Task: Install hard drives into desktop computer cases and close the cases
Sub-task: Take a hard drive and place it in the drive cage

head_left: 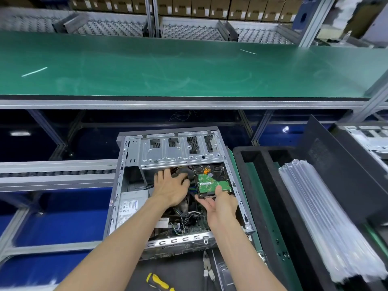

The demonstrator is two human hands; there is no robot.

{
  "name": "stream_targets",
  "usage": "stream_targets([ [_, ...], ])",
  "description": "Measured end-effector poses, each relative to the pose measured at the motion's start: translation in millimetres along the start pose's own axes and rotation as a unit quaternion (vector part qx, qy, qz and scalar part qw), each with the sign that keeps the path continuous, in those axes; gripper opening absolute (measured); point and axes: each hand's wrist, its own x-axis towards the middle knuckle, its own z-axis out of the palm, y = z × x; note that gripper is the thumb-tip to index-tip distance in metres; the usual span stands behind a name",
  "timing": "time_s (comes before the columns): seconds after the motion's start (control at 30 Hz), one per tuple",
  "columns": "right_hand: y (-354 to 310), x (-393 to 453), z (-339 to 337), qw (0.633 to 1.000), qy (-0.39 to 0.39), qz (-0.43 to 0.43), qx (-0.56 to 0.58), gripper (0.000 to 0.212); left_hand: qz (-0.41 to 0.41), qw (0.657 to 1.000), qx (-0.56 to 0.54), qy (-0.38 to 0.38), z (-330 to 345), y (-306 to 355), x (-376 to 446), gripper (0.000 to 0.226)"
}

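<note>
A hard drive [212,181] is held over the open computer case [178,190], circuit board up, its far end already tucked under the metal drive cage [180,150] at the far side of the case. It is gripped at its near edge by the right hand [220,204], thumb on top and fingers beneath; the grip is pinched on the drive, probably so it can be slid level into the bay. The left hand [171,187] is laid inside the case just left of the drive, fingers spread and holding nothing, seemingly to keep the cables [182,219] out of the path. The power supply [130,208] is seen at the near left of the case. A yellow-handled screwdriver [157,281] and pliers [206,263] lie on the near surface. To the right, a black side panel [340,175] leans beside a stack of clear-wrapped items [327,223]. The case is not yet closed.
</note>
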Motion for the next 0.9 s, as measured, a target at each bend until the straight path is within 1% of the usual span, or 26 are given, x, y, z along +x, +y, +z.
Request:
stream_targets([
  [0.07, 0.0, 0.0, 0.6, 1.0, -0.001, -0.001, -0.003, 0.016, 0.013, 1.0, -0.007, 0.02, 3.0, 0.6, -3.8, 0.05],
  [0.13, -0.3, 0.4, 1.7, 1.0, -0.001, 0.0, 0.002, 0.016, 0.031, 0.998, -0.013, 0.058, -0.8, 2.3, -2.9, 0.048],
  [0.23, 0.5, 1.3, 2.4, 1.0, 0.003, 0.004, 0.006, 0.014, 0.056, 0.995, -0.008, 0.087, -2.4, 2.0, 3.1, 0.027],
  [0.3, 1.1, 0.1, 1.9, 1.0, 0.009, 0.004, 0.004, 0.009, 0.055, 0.995, -0.015, 0.076, 0.9, 3.2, 5.5, 0.029],
  [0.37, 1.3, 0.0, 0.6, 1.0, 0.017, -0.001, 0.005, 0.004, 0.07, 0.996, 0.0, 0.046, 3.3, 5.0, 7.6, 0.037],
  [0.43, 1.3, 1.2, -0.2, 1.0, 0.018, -0.007, 0.008, 0.006, 0.086, 0.996, 0.028, 0.006, 2.1, 7.9, 7.5, 0.043],
  [0.5, 0.9, 0.0, 1.4, 1.0, 0.007, -0.01, 0.011, 0.003, 0.088, 0.995, 0.039, -0.031, 1.7, 11.2, 5.5, 0.044],
  [0.57, 1.2, 0.4, 3.6, 1.0, -0.003, -0.008, 0.014, 0.01, 0.083, 0.995, 0.026, -0.043, 4.8, 13.0, 4.8, 0.043],
  [0.67, 1.6, 1.8, 6.8, 1.0, -0.004, 0.001, 0.022, 0.011, 0.042, 0.997, -0.067, -0.02, 3.5, 11.4, 6.0, 0.029],
  [0.73, 2.1, 3.0, 7.3, 1.0, 0.0, 0.008, 0.027, 0.011, 0.032, 0.994, -0.103, -0.011, 1.8, 9.3, 8.7, 0.025],
  [0.77, 2.6, 3.7, 7.2, 1.0, 0.001, 0.01, 0.027, 0.011, 0.026, 0.993, -0.112, -0.013, 1.0, 9.1, 8.6, 0.017],
  [0.8, 3.2, 4.4, 6.6, 1.0, 0.001, 0.012, 0.023, 0.013, 0.023, 0.993, -0.112, -0.011, 0.0, 9.6, 8.1, 0.022],
  [0.87, 4.3, 6.1, 5.4, 1.0, -0.001, 0.007, 0.013, 0.018, 0.031, 0.995, -0.097, -0.015, 0.3, 9.7, 8.8, 0.051],
  [0.9, 5.0, 7.3, 5.2, 1.0, -0.001, 0.004, 0.009, 0.023, 0.037, 0.995, -0.092, -0.017, 1.5, 9.1, 9.8, 0.058],
])
